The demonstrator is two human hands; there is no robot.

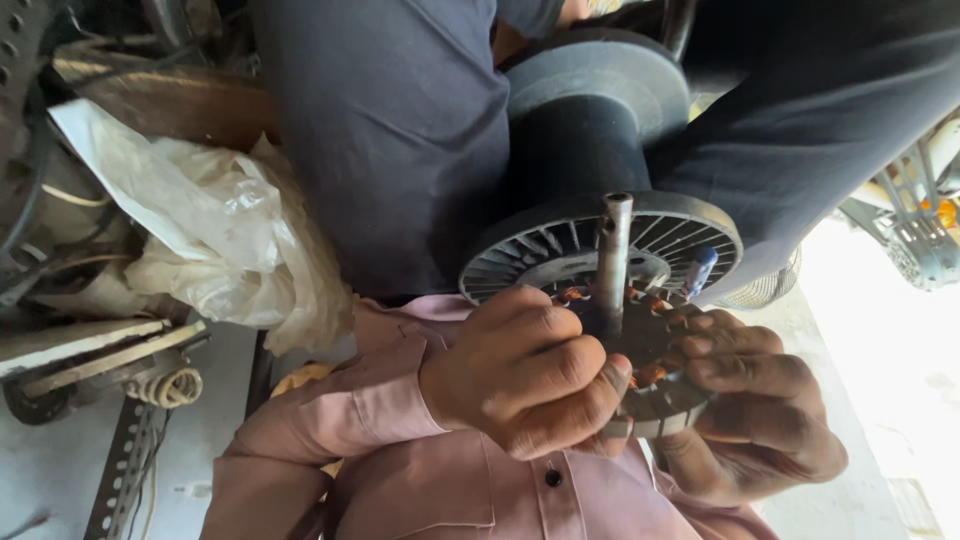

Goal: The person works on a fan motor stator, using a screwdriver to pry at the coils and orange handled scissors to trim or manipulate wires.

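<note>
A round motor stator point(660, 385) with copper-coloured windings and a grey slotted rim point(560, 245) sits in front of my pink shirt. A steel shaft point(613, 250) stands up from its middle. My left hand point(520, 375), coming out of a pink sleeve, is clenched over the stator's near side beside the shaft. My right hand point(750, 420) cups the stator from the right, with its fingers lying on the windings. A small blue-tipped piece point(703, 265) sticks up by those fingers; what it is cannot be told. Behind the stator a large black spool point(590, 120) rests between my dark-trousered legs.
A crumpled pale plastic bag point(220, 230) lies at the left. Below it are a coil of wire point(170, 385) and a perforated metal strip point(125, 465) on the grey floor. A grey fan part point(920, 230) stands at the right edge, in bright light.
</note>
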